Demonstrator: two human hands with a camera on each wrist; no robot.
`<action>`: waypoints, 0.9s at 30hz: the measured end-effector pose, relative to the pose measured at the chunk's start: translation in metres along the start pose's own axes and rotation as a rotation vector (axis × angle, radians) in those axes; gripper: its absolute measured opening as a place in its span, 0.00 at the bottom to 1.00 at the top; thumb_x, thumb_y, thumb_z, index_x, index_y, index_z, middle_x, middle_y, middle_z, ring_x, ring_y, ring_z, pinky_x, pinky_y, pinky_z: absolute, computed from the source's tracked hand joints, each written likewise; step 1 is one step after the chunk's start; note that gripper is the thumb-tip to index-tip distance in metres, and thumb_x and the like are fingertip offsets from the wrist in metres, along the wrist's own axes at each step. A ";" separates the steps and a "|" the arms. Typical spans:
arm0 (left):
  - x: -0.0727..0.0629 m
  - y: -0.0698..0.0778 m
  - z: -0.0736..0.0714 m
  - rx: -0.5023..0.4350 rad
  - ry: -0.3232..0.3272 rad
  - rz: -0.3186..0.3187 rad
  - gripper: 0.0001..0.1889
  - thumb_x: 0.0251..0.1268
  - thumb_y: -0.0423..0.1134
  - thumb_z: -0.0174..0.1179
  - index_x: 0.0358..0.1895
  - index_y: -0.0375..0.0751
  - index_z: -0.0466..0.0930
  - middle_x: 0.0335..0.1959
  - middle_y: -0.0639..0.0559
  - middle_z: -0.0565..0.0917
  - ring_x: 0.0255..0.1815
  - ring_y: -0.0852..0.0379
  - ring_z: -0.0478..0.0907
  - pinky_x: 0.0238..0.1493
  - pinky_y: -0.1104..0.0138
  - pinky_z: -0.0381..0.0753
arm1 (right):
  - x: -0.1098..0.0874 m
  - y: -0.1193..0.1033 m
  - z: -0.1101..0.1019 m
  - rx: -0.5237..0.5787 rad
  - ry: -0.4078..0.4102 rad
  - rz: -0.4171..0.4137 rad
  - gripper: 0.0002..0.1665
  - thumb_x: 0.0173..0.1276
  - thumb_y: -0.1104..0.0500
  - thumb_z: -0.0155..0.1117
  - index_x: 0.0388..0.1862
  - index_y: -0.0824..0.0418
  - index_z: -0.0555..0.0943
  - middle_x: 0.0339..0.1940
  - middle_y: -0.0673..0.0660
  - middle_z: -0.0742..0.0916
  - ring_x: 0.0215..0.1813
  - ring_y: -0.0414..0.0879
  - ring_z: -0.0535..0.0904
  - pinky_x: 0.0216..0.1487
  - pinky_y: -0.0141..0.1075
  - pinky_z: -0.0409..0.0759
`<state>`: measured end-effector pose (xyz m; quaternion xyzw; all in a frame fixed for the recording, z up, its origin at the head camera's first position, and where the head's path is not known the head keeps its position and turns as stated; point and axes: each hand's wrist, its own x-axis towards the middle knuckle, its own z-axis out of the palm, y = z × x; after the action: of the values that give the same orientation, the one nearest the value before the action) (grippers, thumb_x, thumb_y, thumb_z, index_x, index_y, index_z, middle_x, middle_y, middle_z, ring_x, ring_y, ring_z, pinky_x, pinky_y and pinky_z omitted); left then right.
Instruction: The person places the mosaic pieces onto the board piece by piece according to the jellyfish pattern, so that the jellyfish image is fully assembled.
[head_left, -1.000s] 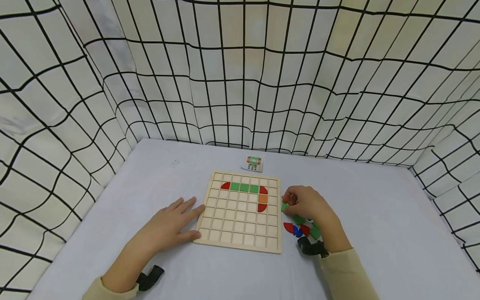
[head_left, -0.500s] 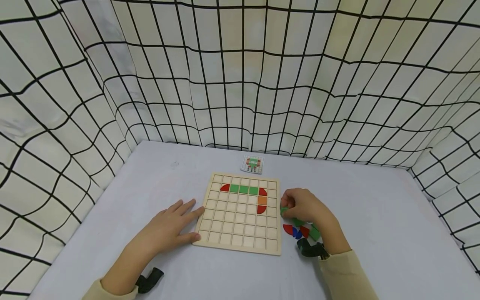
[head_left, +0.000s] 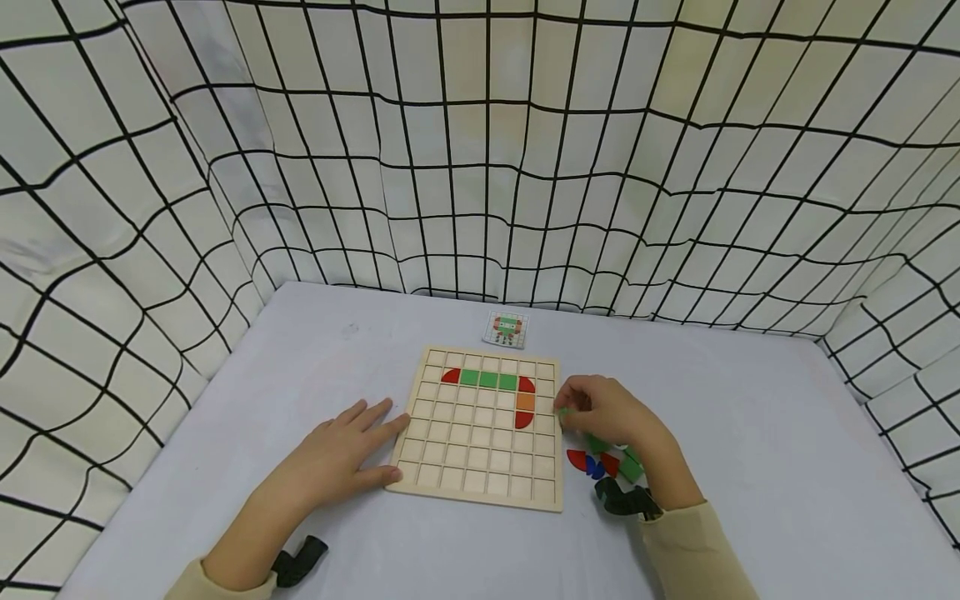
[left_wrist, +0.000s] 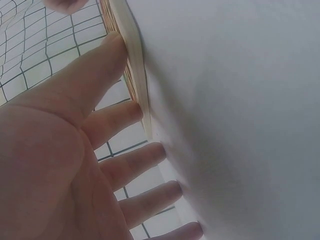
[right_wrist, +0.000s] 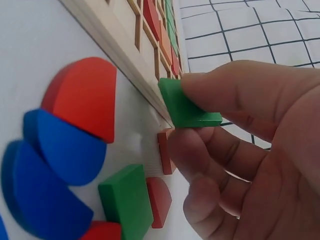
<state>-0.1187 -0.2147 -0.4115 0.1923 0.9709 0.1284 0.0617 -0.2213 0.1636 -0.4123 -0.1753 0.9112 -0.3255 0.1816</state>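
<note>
A wooden grid board (head_left: 474, 497) lies on the white table, bearing a row of green squares (head_left: 488, 379) with red quarter-round tiles at both ends. Under the right end sit an orange square (head_left: 526, 402) and another red piece (head_left: 523, 420). My left hand (head_left: 337, 458) lies at the board's left side with fingers spread; in the left wrist view its thumb (left_wrist: 112, 50) and index fingertip touch the board's edge. Beside the right edge, my right hand (head_left: 609, 410) pinches a green square tile (right_wrist: 182, 107) between thumb and fingers, above the loose pieces.
Loose tiles lie right of the board: red (right_wrist: 85, 95), blue (right_wrist: 75, 145) and green (right_wrist: 130, 202) pieces, some partly under the right hand. A small pattern card (head_left: 506, 329) lies behind the board. Black netting (head_left: 487, 192) over white cloth rises around the table.
My right hand has shifted slightly left to the board's right edge, now with the green tile between its fingers. The left hand and the tiles on the board stay put.
</note>
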 end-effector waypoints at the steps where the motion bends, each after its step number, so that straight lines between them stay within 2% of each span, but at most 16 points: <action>1: 0.000 0.000 0.000 0.001 0.001 0.001 0.37 0.62 0.59 0.65 0.74 0.51 0.69 0.75 0.40 0.67 0.73 0.29 0.62 0.60 0.33 0.69 | 0.000 0.000 0.000 0.003 0.002 -0.007 0.07 0.64 0.63 0.67 0.40 0.55 0.82 0.30 0.51 0.80 0.35 0.46 0.74 0.36 0.38 0.75; 6: 0.000 -0.001 0.001 0.007 0.004 0.004 0.37 0.62 0.59 0.64 0.74 0.51 0.69 0.75 0.40 0.67 0.73 0.28 0.62 0.60 0.33 0.69 | 0.000 0.000 0.000 0.050 0.010 -0.019 0.07 0.66 0.61 0.66 0.43 0.53 0.83 0.34 0.49 0.82 0.39 0.47 0.75 0.40 0.38 0.76; 9: 0.001 -0.001 0.001 0.002 0.001 0.003 0.37 0.62 0.60 0.64 0.74 0.51 0.69 0.75 0.40 0.67 0.73 0.28 0.62 0.60 0.33 0.69 | 0.001 -0.001 0.000 0.109 -0.005 -0.055 0.08 0.67 0.61 0.65 0.45 0.54 0.83 0.37 0.50 0.84 0.40 0.48 0.77 0.41 0.39 0.78; 13: 0.001 -0.002 0.002 -0.006 -0.001 0.002 0.37 0.62 0.60 0.64 0.73 0.51 0.69 0.75 0.40 0.66 0.73 0.28 0.62 0.60 0.33 0.69 | 0.001 -0.005 0.001 0.171 -0.023 -0.099 0.09 0.68 0.62 0.64 0.46 0.55 0.84 0.39 0.51 0.84 0.40 0.49 0.78 0.38 0.40 0.79; 18: 0.001 -0.002 0.003 -0.006 -0.001 0.001 0.37 0.62 0.60 0.64 0.73 0.51 0.69 0.75 0.40 0.66 0.73 0.28 0.61 0.60 0.33 0.69 | 0.002 -0.009 0.003 0.218 -0.020 -0.104 0.10 0.67 0.63 0.63 0.46 0.54 0.84 0.38 0.53 0.83 0.38 0.50 0.77 0.32 0.42 0.81; 27: 0.002 -0.001 0.002 -0.005 -0.011 -0.003 0.38 0.62 0.60 0.64 0.74 0.51 0.69 0.75 0.39 0.66 0.73 0.28 0.61 0.60 0.33 0.69 | 0.008 -0.014 0.006 0.317 -0.019 -0.124 0.12 0.69 0.63 0.60 0.49 0.59 0.83 0.41 0.56 0.82 0.39 0.53 0.78 0.35 0.45 0.82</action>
<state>-0.1206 -0.2146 -0.4138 0.1914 0.9706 0.1297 0.0676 -0.2228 0.1467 -0.4087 -0.2037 0.8341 -0.4741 0.1951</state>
